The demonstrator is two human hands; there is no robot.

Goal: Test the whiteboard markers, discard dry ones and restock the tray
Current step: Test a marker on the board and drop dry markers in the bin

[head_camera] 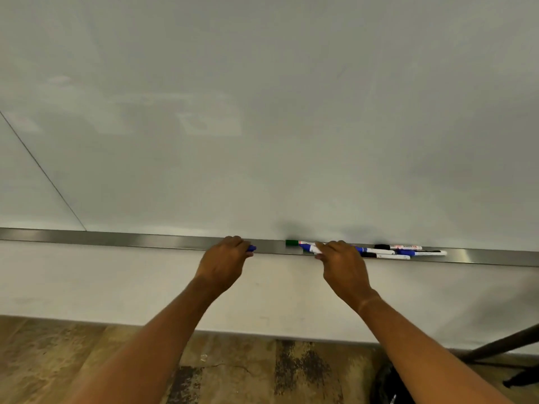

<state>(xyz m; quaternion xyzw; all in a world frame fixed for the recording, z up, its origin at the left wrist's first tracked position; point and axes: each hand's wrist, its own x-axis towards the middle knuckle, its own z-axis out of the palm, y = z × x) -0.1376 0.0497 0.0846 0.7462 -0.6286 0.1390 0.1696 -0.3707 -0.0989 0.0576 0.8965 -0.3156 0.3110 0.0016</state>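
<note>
The markers are all down on the tray (145,240), the long metal ledge along the bottom of the whiteboard (262,112). Most sit in a loose pile right of center: a green-capped one (291,242) at the left end, then a couple of blue ones (407,252), a black-capped one (382,246) with red print on its barrel, and some white barrels lying crosswise over each other. Can't really count them, they overlap too much.

The right hand (344,265) is at the left end of that pile, fingers curled round a white marker (315,249) that pokes out to the left of the knuckles. Its tip end looks uncapped, but it's too small to be sure.

The left hand (226,259) is well apart from the right, further left along the tray, pinching a blue cap (251,248); only the end of it sticks out past the fingers. So the two hands are separate, each clamped on its own piece, both right at the tray edge.

Below the tray there's a plain pale wall (87,281), then a worn wooden floor (58,360). In the bottom right corner there's a dark tripod leg (501,342) and some black thing on the floor behind the right forearm; can't tell what that is.
</note>
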